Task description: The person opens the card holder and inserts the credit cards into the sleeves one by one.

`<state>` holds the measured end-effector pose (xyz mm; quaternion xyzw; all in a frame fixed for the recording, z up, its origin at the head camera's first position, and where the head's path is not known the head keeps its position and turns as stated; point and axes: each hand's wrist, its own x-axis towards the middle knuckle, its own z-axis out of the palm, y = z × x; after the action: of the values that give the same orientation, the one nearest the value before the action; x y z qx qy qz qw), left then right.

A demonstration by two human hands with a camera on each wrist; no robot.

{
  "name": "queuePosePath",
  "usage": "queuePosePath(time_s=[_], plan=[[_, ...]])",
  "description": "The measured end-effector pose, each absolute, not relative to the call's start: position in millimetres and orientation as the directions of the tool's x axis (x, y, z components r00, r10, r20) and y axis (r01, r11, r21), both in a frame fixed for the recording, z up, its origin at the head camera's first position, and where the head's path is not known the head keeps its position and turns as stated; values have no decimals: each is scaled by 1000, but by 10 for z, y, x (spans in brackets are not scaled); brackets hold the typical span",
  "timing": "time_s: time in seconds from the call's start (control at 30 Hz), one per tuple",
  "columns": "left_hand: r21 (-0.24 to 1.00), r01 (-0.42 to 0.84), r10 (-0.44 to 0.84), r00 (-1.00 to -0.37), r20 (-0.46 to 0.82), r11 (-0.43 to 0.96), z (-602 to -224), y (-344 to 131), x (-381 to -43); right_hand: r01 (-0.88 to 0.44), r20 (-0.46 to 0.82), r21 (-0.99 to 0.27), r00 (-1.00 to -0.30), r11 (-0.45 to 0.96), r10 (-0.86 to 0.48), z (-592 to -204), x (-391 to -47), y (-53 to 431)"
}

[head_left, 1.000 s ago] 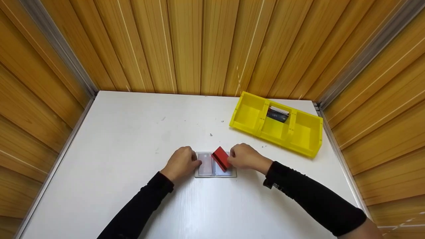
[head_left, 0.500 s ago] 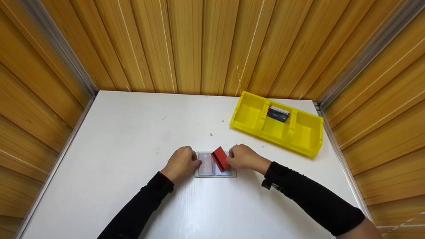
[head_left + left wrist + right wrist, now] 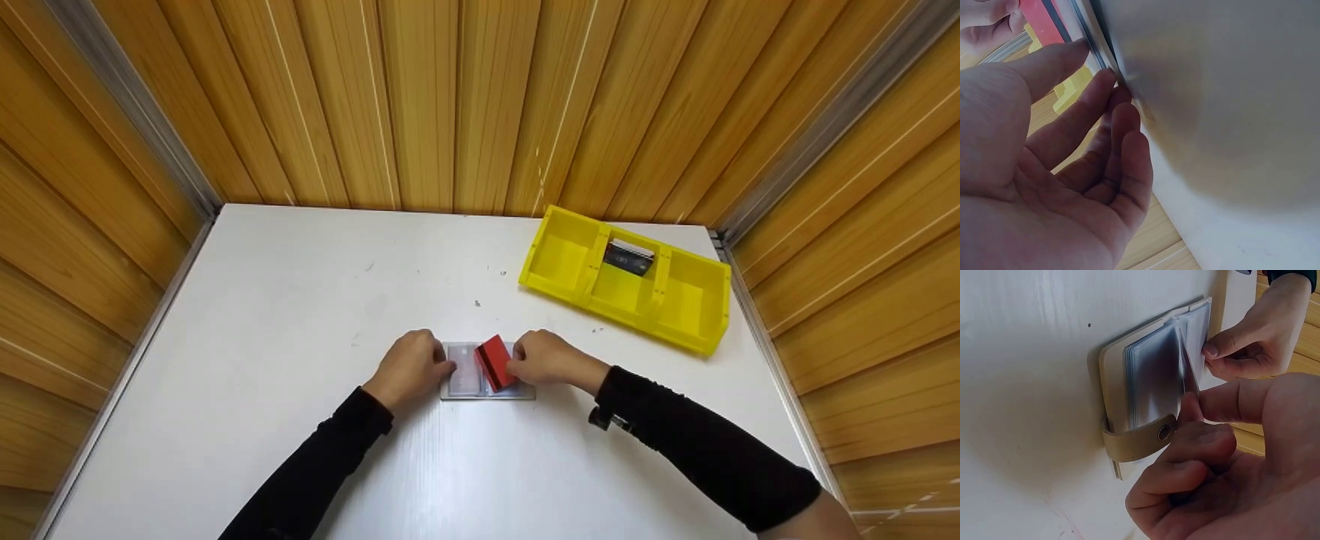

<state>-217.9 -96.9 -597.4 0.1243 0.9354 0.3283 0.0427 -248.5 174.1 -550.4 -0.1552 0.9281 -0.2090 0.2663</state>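
An opened card holder (image 3: 465, 371) with clear plastic sleeves lies on the white table in the head view. My left hand (image 3: 409, 369) pinches its left edge between thumb and index finger, the other fingers loosely curled. Over the right-hand page, a red card (image 3: 494, 363) with a dark stripe is tilted, its side pinched by my right hand (image 3: 551, 358). The right wrist view shows this card nearly edge-on, its lower end close to the fold between the pages. There, a beige strap (image 3: 1134, 441) with a metal snap curves up from the cover beside my right fingers.
A yellow tray (image 3: 645, 324) with three compartments stands at the back right of the table (image 3: 300, 285). Several cards (image 3: 628, 259) lean in its middle compartment, a dark one in front. Wood-look panels (image 3: 420, 105) rise behind the table and along both sides.
My right hand has shifted slightly left with the red card, whose top has come a little lower and toward the fold. The left hand keeps its place on the card holder's edge.
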Motion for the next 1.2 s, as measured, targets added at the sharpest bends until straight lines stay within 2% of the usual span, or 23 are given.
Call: queuePosePath(time_s=[0.7,1.0,1.2], plan=[[609,222,278,-961,2,761,-5968,-969,-2186,-188,-448,-480,-787,857,-424,-5507,-2481,1686],[613,215,272,-962,0,760,-5973,-958,-2203,-226,-388,-467,-816,855,-428,-5545,-2463,1629],[611,220,270,-963,10,761,-5980,-958,-2209,-203,-389,-443,-834,873,-391,-5551,-2443,1572]])
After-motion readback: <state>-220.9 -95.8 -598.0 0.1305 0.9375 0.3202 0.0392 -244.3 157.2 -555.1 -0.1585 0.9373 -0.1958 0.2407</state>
